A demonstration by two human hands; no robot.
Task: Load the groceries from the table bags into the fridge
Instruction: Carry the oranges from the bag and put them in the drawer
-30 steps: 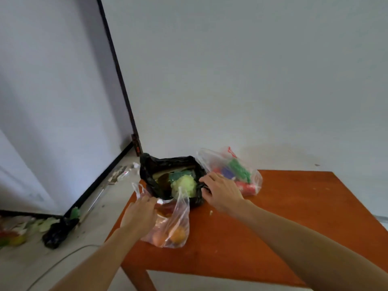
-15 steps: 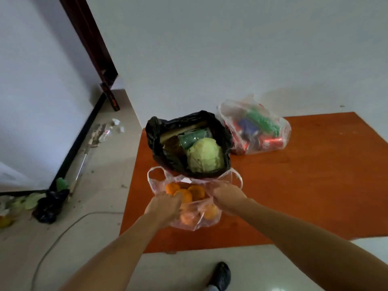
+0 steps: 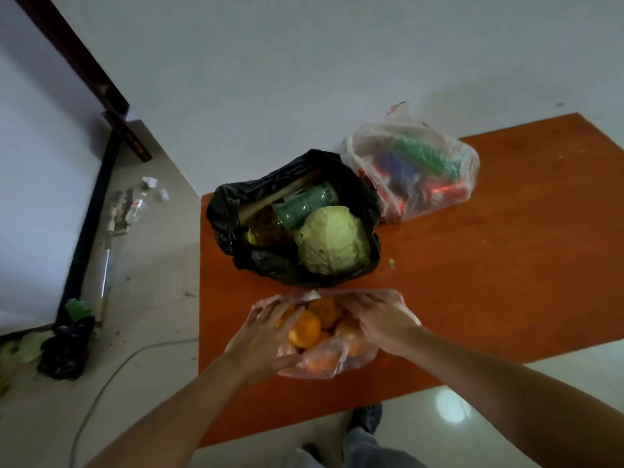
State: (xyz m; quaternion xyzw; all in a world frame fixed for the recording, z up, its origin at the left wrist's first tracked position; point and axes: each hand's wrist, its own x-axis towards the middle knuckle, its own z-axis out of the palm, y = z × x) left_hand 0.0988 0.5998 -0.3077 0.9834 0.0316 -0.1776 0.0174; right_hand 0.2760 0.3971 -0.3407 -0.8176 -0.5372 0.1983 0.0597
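A clear plastic bag [image 3: 320, 364] of several oranges [image 3: 305, 329] sits near the front of the orange table [image 3: 489, 282]. My left hand [image 3: 261, 336] holds the bag's left side, fingers spread over the plastic. My right hand [image 3: 380, 320] grips the bag's right rim and pulls it apart. Behind it stands a black bag [image 3: 270, 261] holding a pale green cabbage [image 3: 332, 241], a green can [image 3: 304, 204] and a dark jar. A second clear bag [image 3: 415, 170] with red, blue and green packages lies at the back right.
The table stands against a white wall. On the tiled floor to the left lie a black sack [image 3: 66, 349], green scraps, a cable [image 3: 111, 373] and litter by a dark door frame [image 3: 84, 72]. My foot [image 3: 364, 417] shows below the table's front edge.
My view has tilted down and come closer. Both hands left the black bag, took the orange bag's rim and spread it wider; the oranges now show in its mouth.
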